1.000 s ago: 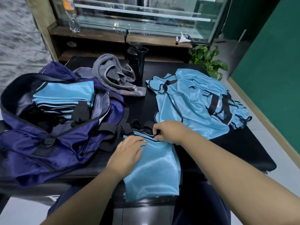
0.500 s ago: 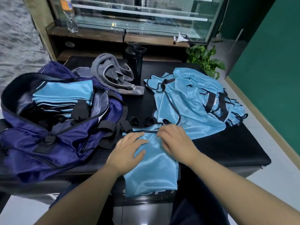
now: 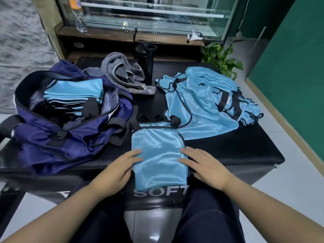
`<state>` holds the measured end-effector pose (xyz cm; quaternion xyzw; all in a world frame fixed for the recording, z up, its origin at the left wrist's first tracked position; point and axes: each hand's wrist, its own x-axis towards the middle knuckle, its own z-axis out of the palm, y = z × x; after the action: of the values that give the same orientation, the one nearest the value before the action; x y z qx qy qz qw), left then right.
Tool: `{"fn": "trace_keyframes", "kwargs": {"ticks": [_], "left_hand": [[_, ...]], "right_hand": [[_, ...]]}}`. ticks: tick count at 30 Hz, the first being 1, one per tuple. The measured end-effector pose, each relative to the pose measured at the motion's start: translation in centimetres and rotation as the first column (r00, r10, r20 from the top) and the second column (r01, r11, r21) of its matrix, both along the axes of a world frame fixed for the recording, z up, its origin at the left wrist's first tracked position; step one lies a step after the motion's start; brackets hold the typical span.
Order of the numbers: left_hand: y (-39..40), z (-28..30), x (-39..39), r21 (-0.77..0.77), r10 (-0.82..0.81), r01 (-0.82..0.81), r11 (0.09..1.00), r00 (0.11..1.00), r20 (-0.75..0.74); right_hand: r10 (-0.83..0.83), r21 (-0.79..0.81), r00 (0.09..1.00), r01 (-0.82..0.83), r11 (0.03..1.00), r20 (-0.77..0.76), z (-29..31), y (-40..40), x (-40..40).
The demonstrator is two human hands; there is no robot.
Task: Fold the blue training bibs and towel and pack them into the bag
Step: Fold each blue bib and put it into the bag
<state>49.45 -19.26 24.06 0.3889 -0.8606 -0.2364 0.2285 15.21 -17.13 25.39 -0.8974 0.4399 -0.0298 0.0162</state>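
Bag (image 3: 57,130), the biggest thing on the black table (image 3: 245,155), is seen open at the left, with a stack of folded bibs (image 3: 73,93) inside. A loose pile of bibs (image 3: 206,104) is left at the right, and the grey towel (image 3: 122,74) is not yet folded. One bib (image 3: 157,155) is laid flat at the near edge. Both hands have been slid from its top down to its sides: the left hand (image 3: 114,171) and right hand (image 3: 208,169) are pressed on it with straight fingers. It looks ready for its next fold.

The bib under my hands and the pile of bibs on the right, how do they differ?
The bib under the hands lies flat, folded to a neat rectangle; the pile of bibs is loose and crumpled. The bib hangs over the table's near edge; the pile sits farther back. Both are shiny light blue with black trim.
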Motion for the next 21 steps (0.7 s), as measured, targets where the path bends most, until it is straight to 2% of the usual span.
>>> {"fn": "trace_keyframes", "kwargs": {"ticks": [4, 7, 10, 13, 16, 18, 21], "left_hand": [[0.2, -0.4, 0.7, -0.146, -0.099, 0.131, 0.981, 0.973, 0.208], [-0.2, -0.6, 0.1, -0.151, -0.043, 0.074, 0.986, 0.98, 0.195], [0.0, -0.4, -1.1, -0.182, 0.057, -0.025, 0.983, 0.983, 0.174], [0.1, -0.2, -2.2, -0.204, 0.153, -0.126, 0.971, 0.981, 0.119], [-0.2, 0.0, -2.6, -0.086, 0.221, -0.223, 0.971, 0.975, -0.034], [-0.4, 0.2, -2.5, -0.011, 0.232, -0.234, 0.972, 0.968, -0.096], [-0.7, 0.9, -2.9, 0.128, 0.358, -0.341, 0.931, 0.922, -0.15]], "right_hand": [[-0.014, -0.037, 0.999, 0.013, 0.999, -0.041, -0.2, -0.3, 1.3], [-0.034, -0.036, 0.993, 0.03, 0.999, -0.11, 0.0, -0.5, 2.1], [0.001, -0.04, 0.996, -0.004, 0.999, -0.084, -0.4, -0.5, 1.6], [-0.039, -0.033, 0.999, 0.04, 0.999, 0.025, -0.9, -0.7, 1.5], [-0.154, -0.024, 0.947, 0.168, 0.986, 0.283, -1.2, -1.1, 2.6], [-0.273, 0.083, 0.858, 0.264, 0.961, 0.436, -0.5, -1.5, 3.6], [-0.503, 0.386, 0.736, 0.347, 0.855, 0.454, 1.4, -2.3, 4.2]]}}
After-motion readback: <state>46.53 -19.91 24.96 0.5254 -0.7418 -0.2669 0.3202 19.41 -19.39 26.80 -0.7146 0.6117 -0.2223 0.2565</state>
